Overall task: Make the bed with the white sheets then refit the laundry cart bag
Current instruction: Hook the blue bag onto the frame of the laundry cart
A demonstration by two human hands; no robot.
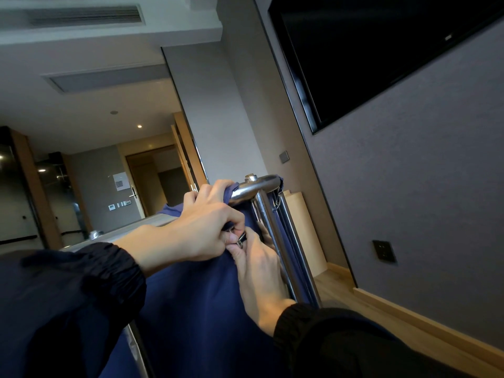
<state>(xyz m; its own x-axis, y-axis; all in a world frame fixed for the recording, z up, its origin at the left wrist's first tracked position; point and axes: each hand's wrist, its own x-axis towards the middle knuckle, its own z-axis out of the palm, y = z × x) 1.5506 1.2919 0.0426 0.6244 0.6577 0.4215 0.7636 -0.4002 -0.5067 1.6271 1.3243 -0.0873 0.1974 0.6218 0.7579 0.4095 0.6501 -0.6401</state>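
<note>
Dark sleeves (81,296) fill the near edge. Beyond them the blue laundry bag (191,309) hangs against the chrome cart frame (260,186) at centre. The left hand (207,227) curls its fingers round the bag's top hem, and the right hand (259,271) pinches a small metal clip (241,239) just below it.

I read the laundry cart bag (196,301) as plain navy blue and its frame (255,189) as shiny silver. My sleeves (81,282) look near-black. The wall (422,200) is speckled grey, the television (368,50) black, and the floor (341,290) and skirting (422,320) pale wood.
</note>
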